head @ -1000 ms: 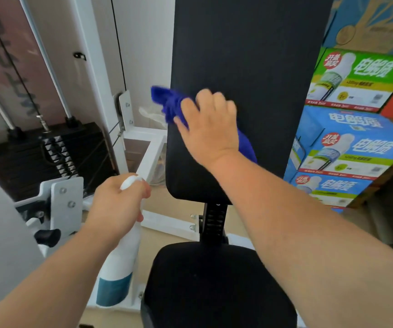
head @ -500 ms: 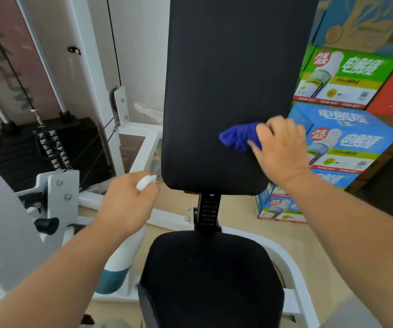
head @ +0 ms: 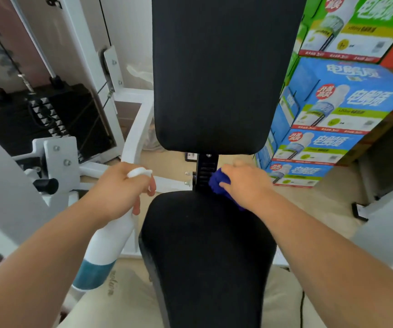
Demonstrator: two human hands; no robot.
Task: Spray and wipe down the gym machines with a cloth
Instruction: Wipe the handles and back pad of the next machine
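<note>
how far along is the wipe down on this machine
Looks done: the black padded backrest, which the bunched blue cloth crossed a moment ago. In hand: the right hand holds that cloth at the black notched post below it; the left hand grips the white, teal-banded spray bottle. Likely left: the black seat pad and white frame.

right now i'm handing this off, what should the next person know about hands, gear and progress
Left hand grips the spray bottle, beside the seat pad.
Right hand holds the blue cloth bunched against the black adjustment post, between backrest and seat pad.
Done: the cloth swept across the backrest over the last second, then came down.
Left, probably: post, seat pad, white frame.
</note>
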